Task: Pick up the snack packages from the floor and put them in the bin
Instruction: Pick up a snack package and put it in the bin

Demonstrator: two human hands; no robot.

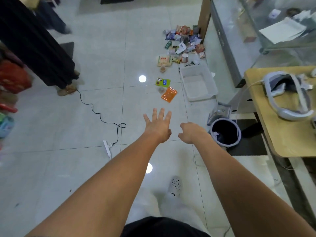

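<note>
Both arms reach forward over the tiled floor (85,69). The left hand (158,125) is spread wide, fingers fanned and empty, palm down. The right hand (190,132) is loosely curled, fingers bent inward, and holds nothing that can be seen.

The white bin (198,82) sits on the floor ahead of the hands, open and tilted slightly. Just left of the bin lie an orange packet (169,94) and a green packet (163,82), near each other, with a small pale item between them that is too blurred to name. Beyond the bin, against the base of a glass counter (230,48), a heap of snack packages (183,41) is scattered; a pale yellow bag (164,60) lies at its near left edge.

To the near right of the bin stands a round dark basket (225,132), beside a wooden worktop (290,134) carrying a white headset (287,96). Far left of the bin, a black cable (95,112) winds to a white power strip (107,147).
</note>
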